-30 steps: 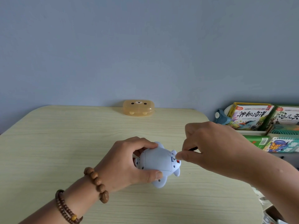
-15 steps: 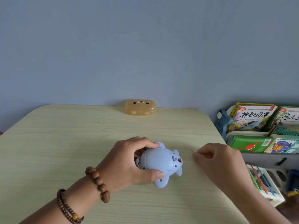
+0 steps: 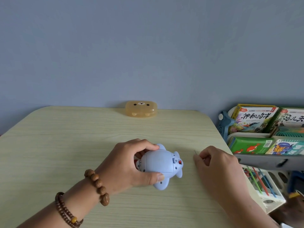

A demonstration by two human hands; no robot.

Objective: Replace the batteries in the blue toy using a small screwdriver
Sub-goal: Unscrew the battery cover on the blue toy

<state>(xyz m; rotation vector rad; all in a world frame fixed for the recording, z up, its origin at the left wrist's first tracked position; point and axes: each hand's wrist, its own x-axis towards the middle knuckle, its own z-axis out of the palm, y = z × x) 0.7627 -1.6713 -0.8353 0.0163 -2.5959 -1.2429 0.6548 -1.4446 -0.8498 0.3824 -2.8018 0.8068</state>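
Note:
The blue toy [image 3: 162, 165] lies belly-up on the pale wooden table [image 3: 65, 145], its battery cover facing me and a small red switch at its right end. My left hand [image 3: 126, 163] grips it from the left, fingers over the far side, thumb on the near side. My right hand [image 3: 215, 167] rests on the table to the toy's right, apart from it, fingers curled round the small screwdriver [image 3: 195, 152]. Only its thin metal tip shows, sticking out past the fingers; the handle is hidden in the hand.
A translucent orange box with a bear face [image 3: 141, 109] sits at the table's far edge by the wall. Right of the table stands a rack of picture books [image 3: 256, 120], with a white basket of coloured sticks [image 3: 263, 183] below. The table's right edge runs close to my right hand.
My right hand has drawn away from the toy's right end, moved right and come down onto the table with the screwdriver. My left hand and the toy have stayed put.

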